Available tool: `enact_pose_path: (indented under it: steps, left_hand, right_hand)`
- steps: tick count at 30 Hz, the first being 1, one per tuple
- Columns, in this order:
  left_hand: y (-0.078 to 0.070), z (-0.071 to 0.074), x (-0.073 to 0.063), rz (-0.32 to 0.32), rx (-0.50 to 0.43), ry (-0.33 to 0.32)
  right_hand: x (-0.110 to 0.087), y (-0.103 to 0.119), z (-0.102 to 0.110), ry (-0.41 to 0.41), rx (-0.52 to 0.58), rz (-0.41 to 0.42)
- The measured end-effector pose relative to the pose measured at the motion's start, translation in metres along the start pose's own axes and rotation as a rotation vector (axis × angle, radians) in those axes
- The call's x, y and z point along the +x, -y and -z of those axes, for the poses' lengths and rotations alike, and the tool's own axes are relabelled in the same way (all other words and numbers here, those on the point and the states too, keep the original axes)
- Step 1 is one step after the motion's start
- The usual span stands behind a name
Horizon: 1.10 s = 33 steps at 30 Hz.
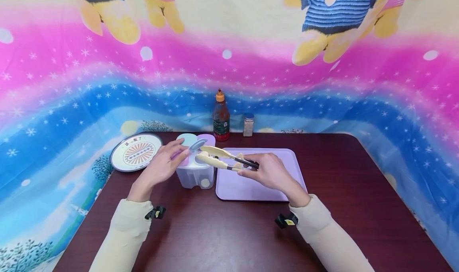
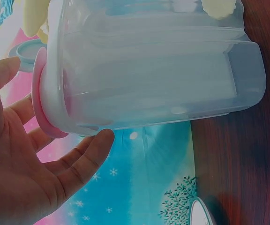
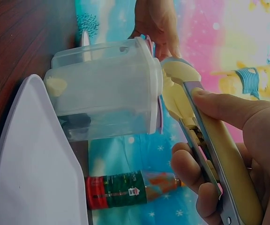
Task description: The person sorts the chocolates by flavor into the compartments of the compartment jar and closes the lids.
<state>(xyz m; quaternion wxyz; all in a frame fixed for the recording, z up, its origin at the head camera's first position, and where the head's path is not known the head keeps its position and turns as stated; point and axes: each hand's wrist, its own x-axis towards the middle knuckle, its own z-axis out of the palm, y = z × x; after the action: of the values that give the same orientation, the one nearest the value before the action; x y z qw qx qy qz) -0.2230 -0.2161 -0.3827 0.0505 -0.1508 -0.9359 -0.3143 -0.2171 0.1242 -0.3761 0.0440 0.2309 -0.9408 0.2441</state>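
A clear plastic storage box [image 1: 193, 176] with several round coloured lids stands left of the tray. Its blue-grey lid [image 1: 198, 145] is tilted up, and my left hand [image 1: 165, 160] has its thumb against that lid. The other left fingers spread, fairly straight, near the pink lid [image 2: 40, 93] and the box's upper edge. My right hand [image 1: 270, 170] grips cream-and-black tongs [image 1: 218, 152], whose cream tips reach over the uncovered opening. Between the tips nothing shows. A pale round slice [image 3: 56, 86] lies low inside the box.
A light purple tray [image 1: 251, 188] lies right of the box, under the right hand. A patterned plate [image 1: 138, 152] sits at the left table edge. At the back stand a red sauce bottle [image 1: 221, 118] and a small blue-capped jar [image 1: 248, 126]. A printed cloth [image 1: 229, 73] hangs behind.
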Motion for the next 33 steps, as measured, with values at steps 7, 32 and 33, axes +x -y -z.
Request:
enact_pose_path:
  steps: [7,32,33]
  left_hand:
    - [0.000,0.000,0.000,-0.007,-0.005,0.000]
    - [0.000,0.001,-0.001,-0.005,-0.007,0.010]
    - [0.000,0.001,-0.001,-0.006,-0.008,0.009]
  right_hand:
    - [0.001,0.001,-0.001,0.002,-0.009,-0.002]
    - [-0.015,-0.039,0.024,-0.045,0.010,-0.067]
    - [-0.016,-0.041,0.025,-0.040,0.013,-0.077]
